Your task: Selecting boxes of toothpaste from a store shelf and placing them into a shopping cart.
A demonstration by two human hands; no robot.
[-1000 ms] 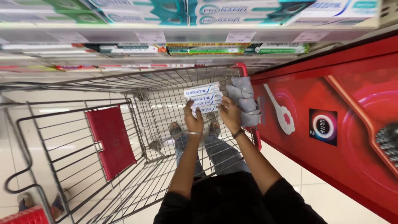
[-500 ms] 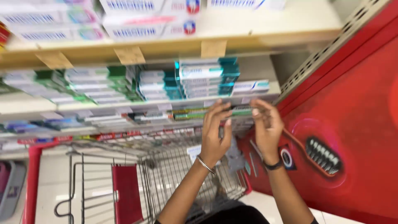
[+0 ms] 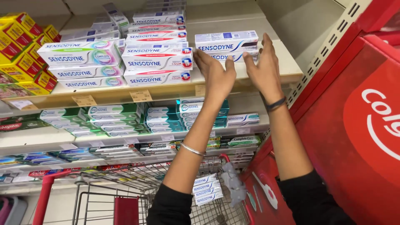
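Both hands, left hand [image 3: 216, 77] and right hand [image 3: 264, 71], fingers spread, empty, flank white toothpaste boxes [image 3: 227, 41] near the shelf edge [image 3: 250, 81]; bare shelf beside.

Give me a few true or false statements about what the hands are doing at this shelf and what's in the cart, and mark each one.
1. Both hands are raised to the white toothpaste boxes on the upper shelf. True.
2. The left hand wears a dark band on its wrist. False: it wears a thin silver bangle; the dark band is on the right hand.
3. The shopping cart holds a few white toothpaste boxes. True.
4. The cart's handle is blue. False: it is red.
5. Yellow boxes sit at the left end of the upper shelf. True.
6. The panel to the right of the shelves is green. False: the side panel is red.
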